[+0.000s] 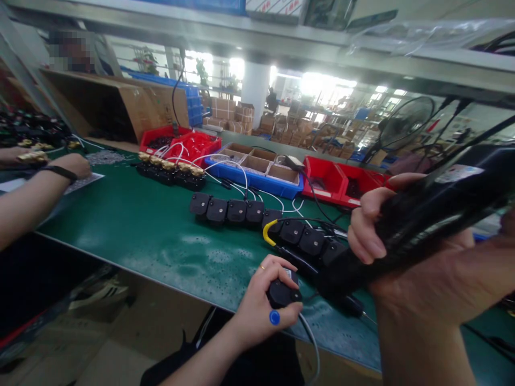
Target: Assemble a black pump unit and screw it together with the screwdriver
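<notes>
My left hand [267,295] grips a small black plastic housing [282,292] at the bench's front edge. A pale cable [311,343] hangs below it. My right hand [374,225] is wrapped round a large black electric screwdriver [418,214], which slants down to the left. Its thin bit points at the housing's right side; whether they touch I cannot tell. Behind lies a second black screwdriver [300,262] with a yellow hook [269,233], partly hidden by the held one. A row of similar black housings [237,212] with white cables stands beyond my hands.
A blue divided tray [253,177] stands at the back between red bins [324,174] and another red bin [201,143]. Black parts with brass fittings [171,169] sit left of the tray. At far left, a co-worker's arm [36,195] reaches over the green bench mat [161,236].
</notes>
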`<state>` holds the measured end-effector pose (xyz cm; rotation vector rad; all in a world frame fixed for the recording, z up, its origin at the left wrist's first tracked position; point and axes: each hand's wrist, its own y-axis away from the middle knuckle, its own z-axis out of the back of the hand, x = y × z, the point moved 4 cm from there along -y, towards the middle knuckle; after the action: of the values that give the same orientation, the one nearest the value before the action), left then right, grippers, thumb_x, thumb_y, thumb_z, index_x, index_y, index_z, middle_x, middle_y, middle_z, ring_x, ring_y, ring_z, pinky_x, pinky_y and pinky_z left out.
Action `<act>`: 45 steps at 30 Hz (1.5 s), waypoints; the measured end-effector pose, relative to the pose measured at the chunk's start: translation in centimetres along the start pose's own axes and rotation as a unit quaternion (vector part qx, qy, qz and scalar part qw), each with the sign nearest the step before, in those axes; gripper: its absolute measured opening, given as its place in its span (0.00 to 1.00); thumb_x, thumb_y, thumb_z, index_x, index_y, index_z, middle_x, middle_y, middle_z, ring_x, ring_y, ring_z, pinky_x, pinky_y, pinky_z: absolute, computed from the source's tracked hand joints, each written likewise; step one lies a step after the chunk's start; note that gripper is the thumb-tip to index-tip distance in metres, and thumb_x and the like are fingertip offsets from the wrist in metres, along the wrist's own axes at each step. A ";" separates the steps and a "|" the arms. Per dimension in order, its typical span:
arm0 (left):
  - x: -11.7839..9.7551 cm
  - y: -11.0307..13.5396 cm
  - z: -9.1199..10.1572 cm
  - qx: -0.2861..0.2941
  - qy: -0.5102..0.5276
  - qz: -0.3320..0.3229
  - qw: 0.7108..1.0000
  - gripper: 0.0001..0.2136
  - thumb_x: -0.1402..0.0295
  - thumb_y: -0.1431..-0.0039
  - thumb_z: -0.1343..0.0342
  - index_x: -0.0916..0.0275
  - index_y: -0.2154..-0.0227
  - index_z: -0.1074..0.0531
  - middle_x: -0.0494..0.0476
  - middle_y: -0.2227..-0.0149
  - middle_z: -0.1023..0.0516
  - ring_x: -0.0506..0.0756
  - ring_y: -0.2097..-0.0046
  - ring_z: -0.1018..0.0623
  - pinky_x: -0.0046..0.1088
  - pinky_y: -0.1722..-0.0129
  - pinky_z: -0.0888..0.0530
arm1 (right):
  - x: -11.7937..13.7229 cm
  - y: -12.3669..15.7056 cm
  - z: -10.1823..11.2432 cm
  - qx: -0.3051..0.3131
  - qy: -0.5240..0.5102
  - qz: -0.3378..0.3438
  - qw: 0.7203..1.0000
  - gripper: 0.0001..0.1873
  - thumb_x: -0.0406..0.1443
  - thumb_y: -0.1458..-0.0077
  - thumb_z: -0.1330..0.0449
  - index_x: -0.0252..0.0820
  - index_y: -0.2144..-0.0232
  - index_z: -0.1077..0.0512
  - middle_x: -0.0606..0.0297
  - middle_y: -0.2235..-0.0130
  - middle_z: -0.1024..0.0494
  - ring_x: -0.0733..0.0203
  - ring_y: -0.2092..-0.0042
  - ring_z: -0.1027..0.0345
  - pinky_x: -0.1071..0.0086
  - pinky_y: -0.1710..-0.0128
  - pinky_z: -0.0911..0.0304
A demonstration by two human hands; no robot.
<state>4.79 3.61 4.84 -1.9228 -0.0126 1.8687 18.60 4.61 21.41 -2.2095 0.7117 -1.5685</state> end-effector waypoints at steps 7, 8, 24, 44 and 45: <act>-0.5 -0.3 0.1 -0.003 0.006 0.000 1.000 0.11 0.79 0.58 0.39 0.60 0.71 0.30 0.56 0.55 0.27 0.58 0.53 0.27 0.35 0.52 0.35 | -1.1 -0.1 -1.5 -0.004 0.041 -0.006 0.999 0.29 0.63 0.53 0.38 0.43 0.72 0.29 0.69 0.80 0.28 0.64 0.88 0.42 0.72 0.94 0.54; -0.5 -0.3 0.1 -0.002 0.007 0.001 1.000 0.11 0.79 0.58 0.39 0.60 0.71 0.30 0.56 0.55 0.27 0.58 0.53 0.27 0.35 0.52 0.35 | -1.1 -0.1 -1.6 -0.004 0.044 -0.009 0.999 0.29 0.63 0.54 0.38 0.44 0.72 0.29 0.69 0.80 0.28 0.64 0.89 0.42 0.72 0.95 0.54; -0.6 -0.5 -0.1 -0.009 0.000 -0.007 1.000 0.10 0.79 0.58 0.39 0.61 0.72 0.29 0.57 0.57 0.27 0.58 0.54 0.26 0.35 0.53 0.34 | -1.1 0.2 -1.2 -0.007 0.060 -0.007 0.998 0.30 0.65 0.50 0.42 0.45 0.69 0.29 0.70 0.80 0.28 0.63 0.88 0.40 0.71 0.94 0.52; -1.0 0.1 -1.4 -0.112 -0.096 0.012 0.989 0.08 0.76 0.54 0.40 0.60 0.71 0.31 0.57 0.57 0.29 0.60 0.53 0.26 0.39 0.52 0.33 | -0.6 2.8 -0.1 -0.143 0.145 0.021 0.979 0.24 0.56 0.38 0.49 0.45 0.67 0.29 0.67 0.73 0.27 0.63 0.80 0.32 0.71 0.84 0.39; -1.0 0.1 -1.4 -0.112 -0.098 0.009 0.989 0.08 0.77 0.54 0.40 0.60 0.71 0.31 0.57 0.57 0.29 0.60 0.53 0.26 0.39 0.53 0.33 | -0.7 2.7 -0.1 -0.143 0.138 0.025 0.980 0.26 0.57 0.38 0.50 0.44 0.70 0.29 0.66 0.75 0.28 0.63 0.81 0.34 0.71 0.86 0.42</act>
<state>6.03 2.76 5.73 -1.8749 -0.2793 2.1409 17.78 2.81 19.48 -2.1624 1.1286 -1.8684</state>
